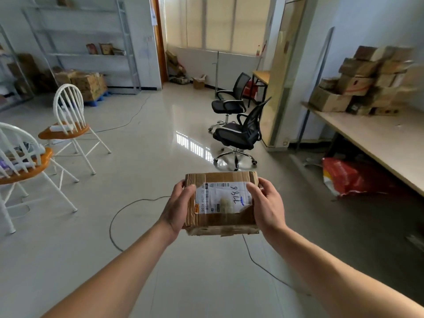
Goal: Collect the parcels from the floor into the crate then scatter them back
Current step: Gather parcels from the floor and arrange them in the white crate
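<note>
1. Parcel [220, 218], a taped brown cardboard box: thumbs lie on its top face, and the other fingers wrap its short ends, mostly hidden.
2. The left hand [177, 207] grips its left end, the right hand [267, 205] its right end.
3. A white label [226, 198] with blue handwriting faces up between the thumbs.
4. The parcel hangs in the air above the pale floor [137, 161], over a looping dark cable [114, 218].
5. Cardboard boxes [367, 81] are stacked at the far end of the bench [378, 143].

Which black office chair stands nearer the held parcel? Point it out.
The front office chair, its chrome base just beyond the parcel; the other chair stands farther back, behind it.
</note>
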A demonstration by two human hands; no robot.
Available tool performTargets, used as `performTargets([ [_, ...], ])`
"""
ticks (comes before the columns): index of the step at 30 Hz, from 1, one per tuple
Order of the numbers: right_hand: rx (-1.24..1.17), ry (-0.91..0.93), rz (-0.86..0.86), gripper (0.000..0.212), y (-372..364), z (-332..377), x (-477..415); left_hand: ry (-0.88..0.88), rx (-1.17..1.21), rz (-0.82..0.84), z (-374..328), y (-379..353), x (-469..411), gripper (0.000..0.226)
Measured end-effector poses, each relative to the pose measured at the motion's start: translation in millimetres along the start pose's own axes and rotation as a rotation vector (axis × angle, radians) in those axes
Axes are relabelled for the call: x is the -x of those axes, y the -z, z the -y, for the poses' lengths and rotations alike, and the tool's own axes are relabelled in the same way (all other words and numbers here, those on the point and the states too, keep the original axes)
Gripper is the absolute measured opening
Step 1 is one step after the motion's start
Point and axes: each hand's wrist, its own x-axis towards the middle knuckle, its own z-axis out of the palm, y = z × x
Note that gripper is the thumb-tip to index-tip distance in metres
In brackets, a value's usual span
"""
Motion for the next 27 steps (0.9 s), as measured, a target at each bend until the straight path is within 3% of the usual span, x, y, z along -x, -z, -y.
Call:
performTargets([
  [2, -0.068, -0.034, -0.012, 0.043, 24.9, 5.5, 2.6, -0.015, -0.003, 0.056, -5.4, -25.8, 2.5, 0.058],
  [6, -0.072, -0.036, -0.045, 0.047, 88.2, 10.5, 16.9, -0.036, -0.011, 0.161, -12.2, -84.1, 10.3, 0.055],
  [11, -0.01, -0.017, -0.176, 0.078, 189.0, 1.0, 43.6, -0.043, -0.036, 0.314, -8.6, -178.2, 34.1, 0.055],
  [17, 0.008, -0.05, -0.299, 0.058, 314.5, -10.4, 84.5, -0.037, -0.069, 0.431, 5.0, -297.5, 78.6, 0.057],
  [27, 0.036, -0.087, -0.493, 0.071, 474.6, -26.6, 161.6, -0.057, -0.111, 0.645, 15.9, -455.0, 152.9, 0.074],
])
